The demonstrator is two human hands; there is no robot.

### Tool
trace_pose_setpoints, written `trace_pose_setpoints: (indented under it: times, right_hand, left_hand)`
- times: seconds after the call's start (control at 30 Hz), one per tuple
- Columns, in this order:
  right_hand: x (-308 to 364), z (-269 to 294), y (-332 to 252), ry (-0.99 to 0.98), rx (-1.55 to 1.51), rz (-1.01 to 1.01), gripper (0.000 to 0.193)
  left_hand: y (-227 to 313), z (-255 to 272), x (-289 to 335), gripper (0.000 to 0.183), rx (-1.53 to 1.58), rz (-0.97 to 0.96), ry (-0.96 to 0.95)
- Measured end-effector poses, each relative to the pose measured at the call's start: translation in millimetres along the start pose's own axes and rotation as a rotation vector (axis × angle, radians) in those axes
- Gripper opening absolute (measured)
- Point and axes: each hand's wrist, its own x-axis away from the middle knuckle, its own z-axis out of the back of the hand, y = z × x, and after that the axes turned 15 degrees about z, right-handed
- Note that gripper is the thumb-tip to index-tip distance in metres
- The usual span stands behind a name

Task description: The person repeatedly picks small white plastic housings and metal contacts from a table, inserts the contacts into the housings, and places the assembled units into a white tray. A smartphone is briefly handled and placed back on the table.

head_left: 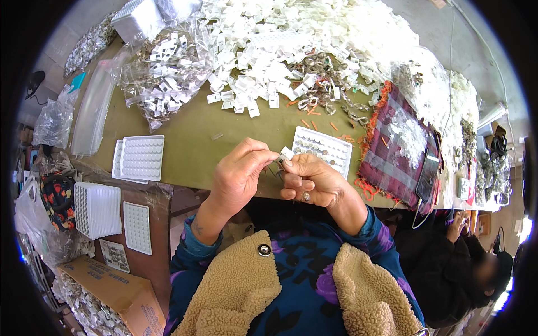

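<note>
Left grip [241, 171] and right grip [316, 180] are pinching one small white piece [287, 152], apparently for steadiness, beside the partly filled tray [343, 152].

Held piece [287, 152]: smooth plastic; cloth [383, 162]: rough, woven; box [131, 297]: matt cardboard.

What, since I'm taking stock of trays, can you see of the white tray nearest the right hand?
The white tray is shallow and rectangular, apparently plastic, with a raised rim and rows of round hollows, several holding small greyish discs. It lies askew on the green tabletop. The right hand hides its near left corner; whether they touch is unclear.
</note>
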Motion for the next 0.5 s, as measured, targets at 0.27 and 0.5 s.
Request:
trace_pose_setpoints:
  times: [0.27,0.5]
  right_hand:
    - [2,4,-2,0.022,-0.036,0.04,0.021]
    - [-1,5,-1,0.024,0.004,0.06,0.019]
  left_hand:
    - [2,-6,11,0.019,0.373,0.302,0.004]
    - [4,-4,14,0.015,0.264,0.249,-0.076]
